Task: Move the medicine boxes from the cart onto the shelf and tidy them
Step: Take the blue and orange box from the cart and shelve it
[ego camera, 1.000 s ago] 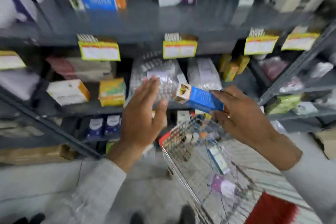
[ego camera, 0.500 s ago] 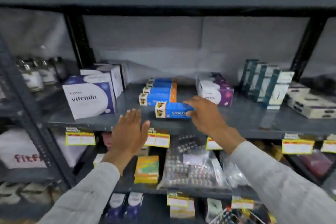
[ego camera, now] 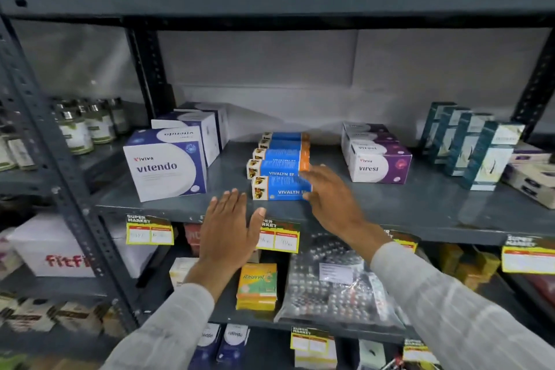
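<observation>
A blue and orange Vivalyn box (ego camera: 277, 189) lies flat on the grey middle shelf (ego camera: 420, 210), near the front edge. It is the front one of a row of like blue boxes (ego camera: 282, 156) running back toward the wall. My right hand (ego camera: 333, 198) grips this front box at its right end. My left hand (ego camera: 228, 228) hovers flat with fingers spread just before the shelf edge, left of the box, holding nothing. The cart is out of view except for a sliver at the bottom right.
White and blue Vitendo boxes (ego camera: 165, 165) stand left of the row, purple Viresi boxes (ego camera: 378, 165) right of it, tall teal boxes (ego camera: 468, 144) farther right. Bottles (ego camera: 81, 129) fill the left bay. Below lie a bag of blister packs (ego camera: 330, 288) and a yellow box (ego camera: 258, 285).
My right hand lifted the blue box from over the cart up to the middle shelf and set it at the front of the row. My left hand rose alongside, still open.
</observation>
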Demonstrator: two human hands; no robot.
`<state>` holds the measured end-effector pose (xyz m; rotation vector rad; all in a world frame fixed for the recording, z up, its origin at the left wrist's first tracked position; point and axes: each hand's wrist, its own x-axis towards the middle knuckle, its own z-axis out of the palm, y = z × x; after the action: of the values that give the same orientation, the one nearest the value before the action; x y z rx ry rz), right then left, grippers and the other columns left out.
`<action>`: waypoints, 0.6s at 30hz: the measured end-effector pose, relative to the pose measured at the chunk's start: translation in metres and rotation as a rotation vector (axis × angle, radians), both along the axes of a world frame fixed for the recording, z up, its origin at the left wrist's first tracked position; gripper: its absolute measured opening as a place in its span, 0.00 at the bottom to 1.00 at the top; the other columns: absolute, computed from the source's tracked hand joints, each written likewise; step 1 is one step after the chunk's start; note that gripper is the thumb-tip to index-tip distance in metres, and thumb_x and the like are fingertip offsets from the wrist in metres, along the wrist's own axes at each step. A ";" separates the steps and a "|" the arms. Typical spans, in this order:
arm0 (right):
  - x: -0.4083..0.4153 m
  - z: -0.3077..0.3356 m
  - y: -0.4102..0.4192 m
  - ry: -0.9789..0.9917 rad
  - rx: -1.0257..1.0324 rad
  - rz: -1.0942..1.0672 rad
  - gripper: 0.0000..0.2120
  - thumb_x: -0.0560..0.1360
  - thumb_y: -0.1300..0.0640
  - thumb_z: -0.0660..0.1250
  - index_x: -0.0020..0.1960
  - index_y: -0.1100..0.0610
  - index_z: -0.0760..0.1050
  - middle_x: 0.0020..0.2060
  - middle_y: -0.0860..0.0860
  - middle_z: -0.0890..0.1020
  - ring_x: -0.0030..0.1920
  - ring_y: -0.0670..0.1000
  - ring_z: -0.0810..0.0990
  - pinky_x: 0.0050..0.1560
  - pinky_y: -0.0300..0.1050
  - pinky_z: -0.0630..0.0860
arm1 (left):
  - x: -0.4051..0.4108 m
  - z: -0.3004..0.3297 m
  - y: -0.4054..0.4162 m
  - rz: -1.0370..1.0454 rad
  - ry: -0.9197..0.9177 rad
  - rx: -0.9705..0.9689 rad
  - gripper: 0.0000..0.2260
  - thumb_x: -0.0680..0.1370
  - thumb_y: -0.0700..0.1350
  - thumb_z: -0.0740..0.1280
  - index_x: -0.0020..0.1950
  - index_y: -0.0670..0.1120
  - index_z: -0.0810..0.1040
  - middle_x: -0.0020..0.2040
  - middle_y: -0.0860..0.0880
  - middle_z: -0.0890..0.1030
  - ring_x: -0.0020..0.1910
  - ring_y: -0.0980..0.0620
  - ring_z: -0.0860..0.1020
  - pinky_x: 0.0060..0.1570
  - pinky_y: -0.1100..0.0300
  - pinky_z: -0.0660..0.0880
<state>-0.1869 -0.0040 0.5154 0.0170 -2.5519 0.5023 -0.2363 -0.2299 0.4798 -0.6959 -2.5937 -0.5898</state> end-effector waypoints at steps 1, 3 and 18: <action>0.012 -0.001 0.001 0.095 -0.029 0.012 0.20 0.80 0.64 0.67 0.71 0.56 0.76 0.70 0.52 0.77 0.74 0.53 0.71 0.77 0.48 0.66 | 0.004 0.002 0.000 -0.015 0.001 0.113 0.29 0.85 0.60 0.50 0.77 0.43 0.68 0.77 0.42 0.71 0.78 0.45 0.66 0.80 0.44 0.54; 0.044 -0.009 0.005 0.297 -0.082 0.011 0.16 0.79 0.65 0.68 0.66 0.58 0.80 0.64 0.53 0.81 0.67 0.51 0.77 0.73 0.37 0.67 | 0.016 -0.001 0.003 -0.034 0.038 0.377 0.24 0.84 0.56 0.56 0.74 0.43 0.72 0.73 0.42 0.76 0.75 0.44 0.70 0.76 0.39 0.63; 0.316 -0.287 0.134 -0.402 -0.583 -0.383 0.22 0.77 0.66 0.68 0.68 0.50 0.78 0.51 0.50 0.86 0.52 0.50 0.85 0.56 0.49 0.81 | 0.265 -0.281 0.133 -0.615 -0.580 -0.100 0.22 0.83 0.53 0.60 0.77 0.49 0.70 0.76 0.48 0.73 0.76 0.49 0.69 0.73 0.55 0.67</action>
<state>0.1290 0.1296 0.2288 -0.8360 -2.5775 1.1579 0.0286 -0.0965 0.1986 -1.5845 -2.9195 -0.9624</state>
